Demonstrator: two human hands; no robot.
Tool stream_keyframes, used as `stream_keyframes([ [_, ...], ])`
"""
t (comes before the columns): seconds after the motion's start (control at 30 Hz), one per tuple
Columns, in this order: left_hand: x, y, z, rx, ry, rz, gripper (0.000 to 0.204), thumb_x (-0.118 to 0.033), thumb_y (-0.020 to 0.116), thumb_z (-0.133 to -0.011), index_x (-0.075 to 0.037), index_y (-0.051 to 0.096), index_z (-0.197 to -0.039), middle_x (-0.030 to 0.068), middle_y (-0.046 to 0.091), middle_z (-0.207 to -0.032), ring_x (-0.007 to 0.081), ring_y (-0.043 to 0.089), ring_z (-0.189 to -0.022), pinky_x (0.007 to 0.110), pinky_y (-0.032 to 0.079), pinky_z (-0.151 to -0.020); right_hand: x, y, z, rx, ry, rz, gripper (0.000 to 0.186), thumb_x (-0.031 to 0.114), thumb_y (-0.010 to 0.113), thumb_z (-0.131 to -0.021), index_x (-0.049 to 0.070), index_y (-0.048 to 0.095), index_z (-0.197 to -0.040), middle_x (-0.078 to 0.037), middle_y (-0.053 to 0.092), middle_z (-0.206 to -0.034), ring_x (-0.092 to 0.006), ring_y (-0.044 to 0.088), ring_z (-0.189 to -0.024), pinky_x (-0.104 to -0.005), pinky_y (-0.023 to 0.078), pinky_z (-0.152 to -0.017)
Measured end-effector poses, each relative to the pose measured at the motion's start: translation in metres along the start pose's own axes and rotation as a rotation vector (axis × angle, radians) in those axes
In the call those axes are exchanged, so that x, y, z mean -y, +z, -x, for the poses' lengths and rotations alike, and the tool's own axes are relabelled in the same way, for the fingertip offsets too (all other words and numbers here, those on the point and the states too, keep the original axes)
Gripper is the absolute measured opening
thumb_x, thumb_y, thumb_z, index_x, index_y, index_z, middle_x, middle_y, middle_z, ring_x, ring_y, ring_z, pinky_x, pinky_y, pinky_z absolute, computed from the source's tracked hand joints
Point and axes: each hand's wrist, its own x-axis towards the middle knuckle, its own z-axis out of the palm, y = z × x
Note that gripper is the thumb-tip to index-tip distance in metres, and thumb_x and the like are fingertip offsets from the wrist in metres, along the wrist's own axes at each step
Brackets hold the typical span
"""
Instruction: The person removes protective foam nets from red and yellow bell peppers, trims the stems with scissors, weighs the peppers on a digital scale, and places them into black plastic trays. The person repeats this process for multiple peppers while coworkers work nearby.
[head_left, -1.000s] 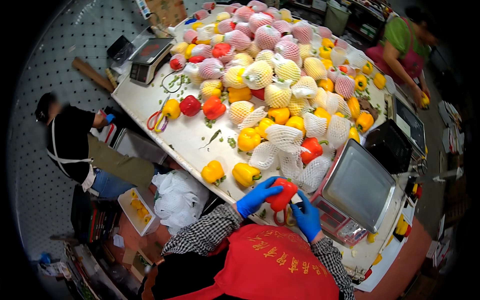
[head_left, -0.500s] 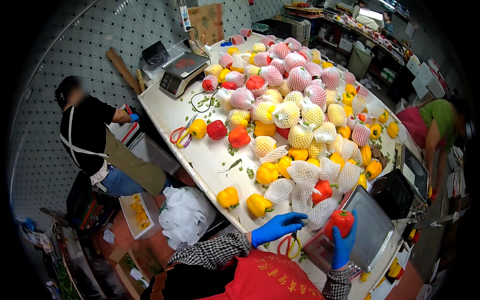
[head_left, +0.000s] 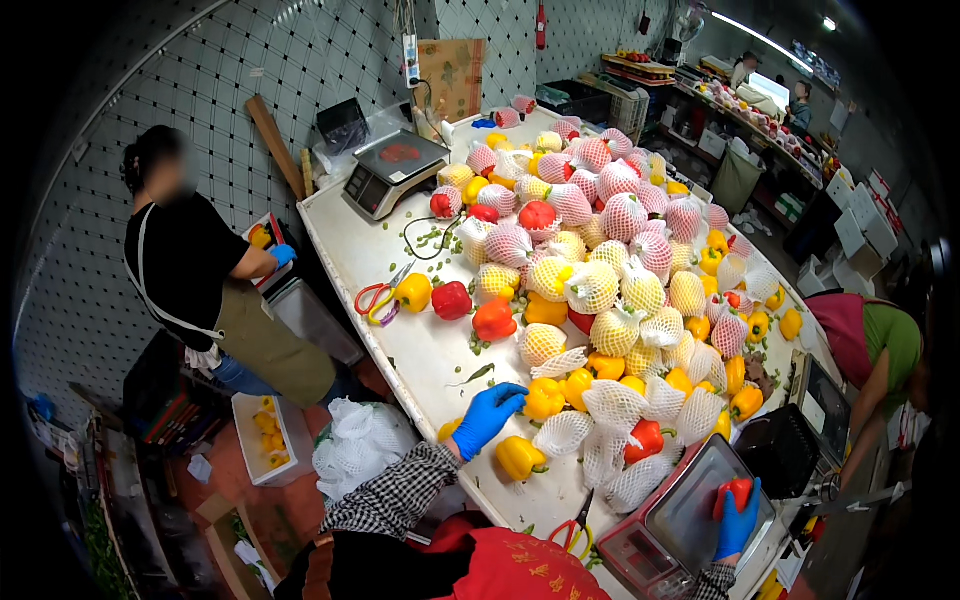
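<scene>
In my right hand (head_left: 738, 526), gloved in blue, is a red bell pepper (head_left: 736, 494), held over the metal pan of a red-framed scale (head_left: 690, 515). My left hand (head_left: 488, 420), also blue-gloved, reaches out with fingers extended and holds nothing. Its fingertips come up to the edge of a yellow bell pepper (head_left: 545, 399); whether they touch it I cannot tell. Just below lies another yellow pepper (head_left: 519, 458), and one more is partly hidden behind my left wrist. Scissors (head_left: 573, 532) with red and yellow handles rest between my arms.
A heap of peppers in foam nets (head_left: 622, 217) covers the table's middle. Loose foam nets (head_left: 563, 433) lie in front. Farther left are a second scale (head_left: 385, 175) and more scissors (head_left: 383, 303). One co-worker (head_left: 215, 270) stands left, another (head_left: 880, 340) bends at right.
My right hand has carried the red pepper right and down to the scale pan. My left hand has swung left and farther out toward the yellow peppers. The whole view has shifted slightly.
</scene>
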Motion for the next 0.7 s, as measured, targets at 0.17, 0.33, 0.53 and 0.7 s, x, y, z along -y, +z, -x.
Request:
stream_keyframes([
  [0.17,0.011,-0.023,-0.046,-0.094,0.092,-0.141,0.026,-0.014,0.062,-0.098,0.0,0.066,-0.119,0.0085,0.07,-0.102,0.0144,0.066,-0.093,0.028,0.053,-0.084,-0.013,0.001,0.003,-0.026,-0.028,0.015,0.071,0.018,0.071,-0.09,-0.001,0.039,-0.151,-0.019,0.049,-0.148,-0.0311,0.048,-0.135,-0.0384,0.035,-0.114],
  [0.33,-0.003,-0.028,-0.101,-0.221,0.211,-0.294,0.041,-0.018,0.07,-0.092,-0.006,0.061,-0.13,0.011,0.067,-0.107,0.0182,0.066,-0.092,0.031,0.054,-0.082,0.014,0.003,0.015,-0.092,-0.097,0.127,0.064,0.018,0.069,-0.091,-0.001,0.044,-0.147,-0.018,0.05,-0.147,-0.0319,0.049,-0.134,-0.0393,0.035,-0.114],
  [0.53,-0.015,-0.051,-0.191,-0.365,0.451,-0.634,0.068,-0.02,0.075,-0.085,-0.006,0.046,-0.145,0.0202,0.057,-0.127,0.0365,0.058,-0.116,0.042,0.049,-0.097,0.138,-0.014,0.037,-0.145,-0.315,0.484,0.042,0.027,0.058,-0.099,-0.002,0.059,-0.129,-0.024,0.06,-0.129,-0.0383,0.054,-0.121,-0.0468,0.038,-0.11],
  [0.7,-0.044,-0.062,-0.268,-0.515,0.362,-0.773,0.087,-0.033,0.077,-0.083,-0.009,0.032,-0.154,0.0235,0.044,-0.147,0.0417,0.051,-0.128,0.05,0.042,-0.108,0.192,-0.009,0.055,-0.121,-0.334,0.425,0.039,0.02,0.053,-0.099,-0.002,0.058,-0.131,-0.025,0.06,-0.129,-0.0397,0.054,-0.122,-0.0458,0.039,-0.108],
])
